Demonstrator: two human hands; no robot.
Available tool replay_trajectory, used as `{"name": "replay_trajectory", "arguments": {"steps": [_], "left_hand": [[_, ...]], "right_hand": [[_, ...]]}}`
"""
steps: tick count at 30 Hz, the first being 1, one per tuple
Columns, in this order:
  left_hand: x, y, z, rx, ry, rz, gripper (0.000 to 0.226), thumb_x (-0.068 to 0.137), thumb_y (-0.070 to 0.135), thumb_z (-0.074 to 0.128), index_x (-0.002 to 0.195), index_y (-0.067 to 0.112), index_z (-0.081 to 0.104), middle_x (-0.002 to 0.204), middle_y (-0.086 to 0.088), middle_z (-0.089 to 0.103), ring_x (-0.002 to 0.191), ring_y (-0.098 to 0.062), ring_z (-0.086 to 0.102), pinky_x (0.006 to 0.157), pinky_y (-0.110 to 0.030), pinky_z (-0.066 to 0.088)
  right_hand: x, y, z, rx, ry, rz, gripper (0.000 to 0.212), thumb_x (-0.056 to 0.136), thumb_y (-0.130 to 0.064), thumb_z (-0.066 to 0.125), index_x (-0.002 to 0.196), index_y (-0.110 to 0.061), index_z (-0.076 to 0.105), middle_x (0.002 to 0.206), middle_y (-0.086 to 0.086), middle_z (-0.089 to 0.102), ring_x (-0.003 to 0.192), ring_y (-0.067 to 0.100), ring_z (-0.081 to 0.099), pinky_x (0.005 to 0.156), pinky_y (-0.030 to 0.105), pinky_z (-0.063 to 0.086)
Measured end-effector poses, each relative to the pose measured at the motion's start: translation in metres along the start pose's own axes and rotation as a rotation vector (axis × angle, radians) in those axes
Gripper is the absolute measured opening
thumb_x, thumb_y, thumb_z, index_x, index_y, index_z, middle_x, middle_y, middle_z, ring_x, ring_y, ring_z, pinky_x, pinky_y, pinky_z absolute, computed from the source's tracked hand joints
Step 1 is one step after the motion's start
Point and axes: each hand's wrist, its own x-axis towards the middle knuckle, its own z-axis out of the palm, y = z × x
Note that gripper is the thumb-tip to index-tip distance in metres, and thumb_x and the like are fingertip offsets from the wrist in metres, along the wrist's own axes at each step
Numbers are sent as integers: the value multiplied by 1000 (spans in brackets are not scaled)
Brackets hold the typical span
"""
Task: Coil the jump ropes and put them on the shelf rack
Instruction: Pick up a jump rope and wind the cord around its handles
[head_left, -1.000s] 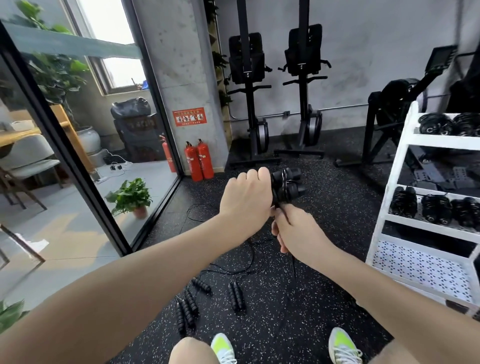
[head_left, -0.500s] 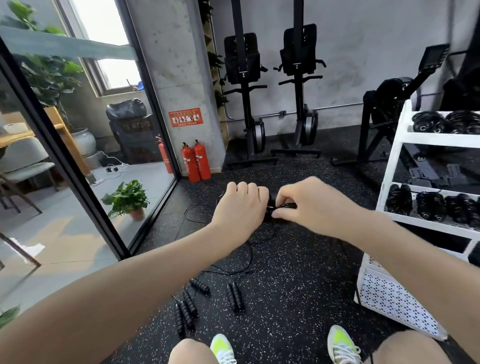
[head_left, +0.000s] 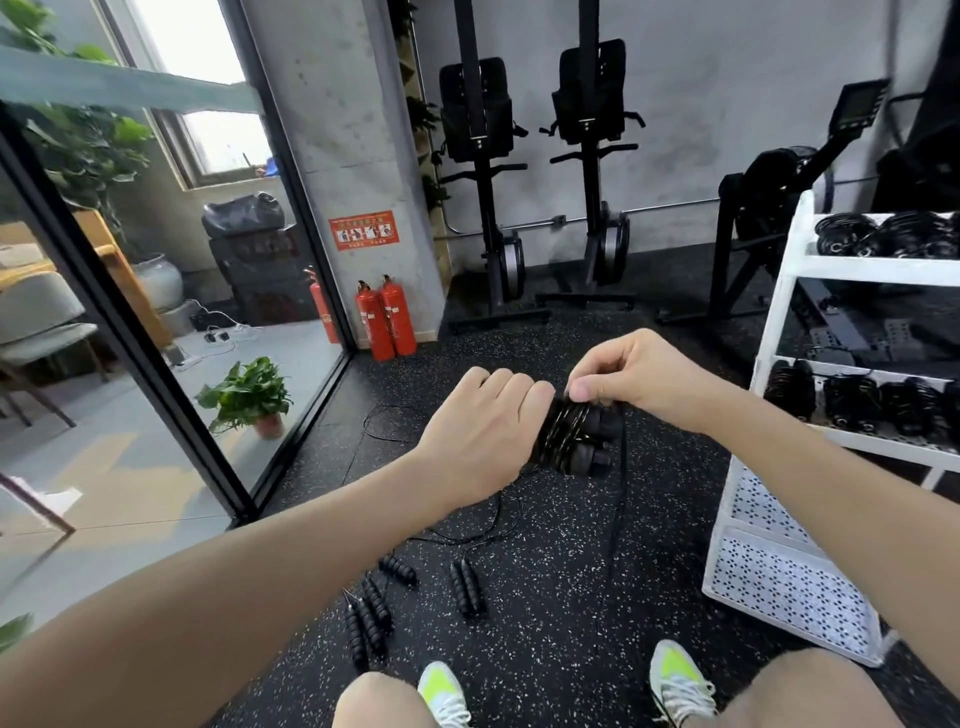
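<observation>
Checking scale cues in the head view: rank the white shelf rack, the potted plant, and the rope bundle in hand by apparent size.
1. White shelf rack
2. Potted plant
3. Rope bundle; it sits nearer the camera, so this last ranking is unsure.

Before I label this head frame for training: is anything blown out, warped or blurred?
Head view: the window at upper left is overexposed to white; wide-angle distortion bows the black door frame and tilts the white shelf rack; the rope hanging from the wrapped handles is smeared by motion; left hand and right hand are reasonably sharp, evenly lit.
</observation>
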Motion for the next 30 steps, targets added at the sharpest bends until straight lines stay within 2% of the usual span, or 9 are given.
{"name": "replay_trajectory", "arguments": {"steps": [5,9,11,13,16,19,23,27,30], "left_hand": [[8,5,-12,-130,-20,-139,33,71,8,64,104,11,60,88,-3,59,75,-29,56,66,-44,44],[12,9,-15,-184,-31,-286,36,69,4,69,103,11,58,88,-4,61,77,-30,57,66,-42,44],[14,10,-17,-183,-68,-340,34,73,10,69,105,11,56,93,-5,61,82,-31,58,69,-41,43],[18,10,-20,-188,-131,-410,43,79,23,72,114,10,51,104,-5,61,92,-30,58,76,-41,43],[23,10,-15,-82,-213,-493,59,85,22,68,131,8,34,118,-7,57,105,-28,57,83,-39,40],[24,12,-9,30,-270,-497,65,89,19,60,139,5,20,123,-10,53,108,-30,54,85,-40,39],[20,7,-7,53,-342,-462,65,90,16,56,140,4,16,127,-13,48,111,-32,50,86,-43,37],[15,9,-7,18,-441,-434,70,89,11,61,141,3,17,125,-15,49,112,-35,52,86,-43,39],[12,7,-8,56,-416,-329,62,90,8,61,139,5,23,123,-13,53,110,-33,56,80,-39,36]], "right_hand": [[-8,23,24,605,34,140,27,94,-28,60,82,-5,67,75,1,65,67,11,61,67,24,53],[-13,30,54,753,179,249,27,105,-2,37,92,-4,60,78,5,61,61,12,54,58,26,43],[-18,25,67,631,207,260,29,105,2,31,96,-2,58,74,8,61,56,13,48,55,27,40],[-24,21,77,323,194,244,27,107,-2,33,100,-2,59,73,2,66,53,10,51,56,25,46],[-29,14,90,-128,24,223,12,107,-13,40,112,-12,50,89,-5,68,63,8,61,72,30,55],[-32,6,99,-214,-125,245,8,103,-16,45,111,-16,47,92,3,67,68,13,63,71,33,57],[-35,0,97,-493,-5,147,13,105,-17,42,101,-14,53,89,6,66,62,17,56,57,30,44],[-36,-3,91,-744,72,79,18,102,-22,45,102,-15,62,87,7,65,68,25,61,64,38,53],[-34,-13,83,-898,80,29,22,102,-32,49,102,-17,65,89,6,65,74,25,63,73,42,57]]}}
